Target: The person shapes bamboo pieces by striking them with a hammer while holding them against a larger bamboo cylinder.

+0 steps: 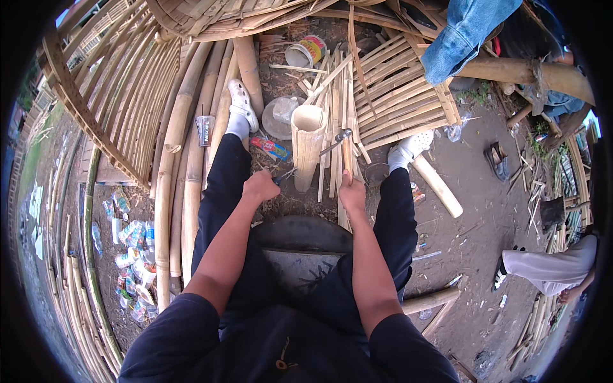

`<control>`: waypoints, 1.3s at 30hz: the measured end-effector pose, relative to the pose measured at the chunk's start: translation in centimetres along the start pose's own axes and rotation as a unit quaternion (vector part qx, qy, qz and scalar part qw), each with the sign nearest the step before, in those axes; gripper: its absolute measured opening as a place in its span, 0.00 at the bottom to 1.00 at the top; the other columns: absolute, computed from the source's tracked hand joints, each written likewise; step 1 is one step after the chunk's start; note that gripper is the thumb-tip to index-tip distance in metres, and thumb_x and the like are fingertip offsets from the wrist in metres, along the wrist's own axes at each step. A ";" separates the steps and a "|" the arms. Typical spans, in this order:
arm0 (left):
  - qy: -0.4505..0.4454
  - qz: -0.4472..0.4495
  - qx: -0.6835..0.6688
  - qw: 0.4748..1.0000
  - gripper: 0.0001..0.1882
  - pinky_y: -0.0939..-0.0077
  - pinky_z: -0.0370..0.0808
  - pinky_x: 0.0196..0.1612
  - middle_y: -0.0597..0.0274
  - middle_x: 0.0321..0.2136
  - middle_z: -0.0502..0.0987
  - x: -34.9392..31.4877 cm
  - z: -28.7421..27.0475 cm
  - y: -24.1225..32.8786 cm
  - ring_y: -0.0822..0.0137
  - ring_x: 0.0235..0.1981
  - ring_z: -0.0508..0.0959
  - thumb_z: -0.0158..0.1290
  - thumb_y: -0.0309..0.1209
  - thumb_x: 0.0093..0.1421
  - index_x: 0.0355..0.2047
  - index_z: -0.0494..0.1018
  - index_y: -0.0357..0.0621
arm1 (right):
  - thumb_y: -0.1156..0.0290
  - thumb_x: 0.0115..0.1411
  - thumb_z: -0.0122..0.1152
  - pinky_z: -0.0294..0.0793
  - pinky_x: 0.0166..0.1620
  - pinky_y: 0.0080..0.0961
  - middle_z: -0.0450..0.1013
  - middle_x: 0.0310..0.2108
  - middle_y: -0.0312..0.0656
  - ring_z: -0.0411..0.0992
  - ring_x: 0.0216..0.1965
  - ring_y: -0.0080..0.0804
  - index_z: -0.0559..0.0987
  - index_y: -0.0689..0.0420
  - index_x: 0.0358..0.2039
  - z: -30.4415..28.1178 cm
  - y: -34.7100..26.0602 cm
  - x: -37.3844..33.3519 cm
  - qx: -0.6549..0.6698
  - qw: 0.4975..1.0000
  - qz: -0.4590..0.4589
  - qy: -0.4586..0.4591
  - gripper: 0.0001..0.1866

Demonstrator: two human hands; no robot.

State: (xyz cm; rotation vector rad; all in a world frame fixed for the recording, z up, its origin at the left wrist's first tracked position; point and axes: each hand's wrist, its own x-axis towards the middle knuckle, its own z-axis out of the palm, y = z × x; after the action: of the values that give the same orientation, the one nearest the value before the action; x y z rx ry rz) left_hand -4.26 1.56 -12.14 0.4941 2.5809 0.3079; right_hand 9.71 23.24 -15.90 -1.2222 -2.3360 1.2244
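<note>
My left hand (pixel 260 186) is closed around a dark-handled tool with a thin metal shaft (pixel 285 175); its exact kind is hard to make out. The shaft points toward the lower side of a thick, hollow bamboo section (pixel 306 156), which stands upright on the ground between my legs. In my right hand (pixel 352 193) is a hammer (pixel 347 150), gripped by its wooden handle with the metal head up, just right of the bamboo section. Thin split bamboo strips (pixel 333 96) lean and lie behind and beside that section.
Long bamboo poles (pixel 186 127) lie along my left leg, beside a slatted bamboo frame (pixel 128 96). Another slatted panel (pixel 402 89) lies ahead right. A plastic cup (pixel 205 130), a bucket (pixel 305 52) and plastic litter (pixel 135 242) are around. At right, another person's leg (pixel 549 263) shows.
</note>
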 end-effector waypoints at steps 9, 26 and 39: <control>0.016 -0.021 -0.043 0.999 0.22 0.60 0.75 0.50 0.42 0.43 0.78 0.0 0.3 1.6 0.50 0.47 0.78 0.54 0.36 0.46 0.40 0.77 0.35 | 0.47 0.65 0.47 0.70 0.43 0.46 0.74 0.27 0.63 0.74 0.36 0.61 0.78 0.69 0.27 -0.3 1.0 -0.1 -0.043 0.998 0.021 -0.044 0.32; 0.006 -0.042 -0.077 0.996 0.22 0.59 0.74 0.51 0.42 0.44 0.78 0.3 3.1 -0.3 0.49 0.48 0.78 0.52 0.35 0.48 0.41 0.77 0.32 | 0.52 0.67 0.48 0.68 0.29 0.41 0.69 0.18 0.57 0.70 0.22 0.52 0.76 0.68 0.25 1.8 1.6 1.1 0.016 0.994 -0.079 0.073 0.29; -0.148 0.059 -0.341 0.926 0.18 0.60 0.77 0.34 0.50 0.25 0.80 1.3 2.1 -2.6 0.53 0.24 0.81 0.56 0.31 0.44 0.35 0.74 0.31 | 0.48 0.65 0.49 0.71 0.38 0.43 0.71 0.23 0.62 0.74 0.32 0.59 0.77 0.69 0.28 -5.4 -1.0 -0.4 -0.042 0.996 -0.056 -0.055 0.30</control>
State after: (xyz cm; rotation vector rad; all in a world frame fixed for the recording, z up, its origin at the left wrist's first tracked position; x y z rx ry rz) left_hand -5.04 0.01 -15.24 0.3911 1.9792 1.0385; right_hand 12.29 25.72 -11.66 -1.0580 -2.5202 1.1970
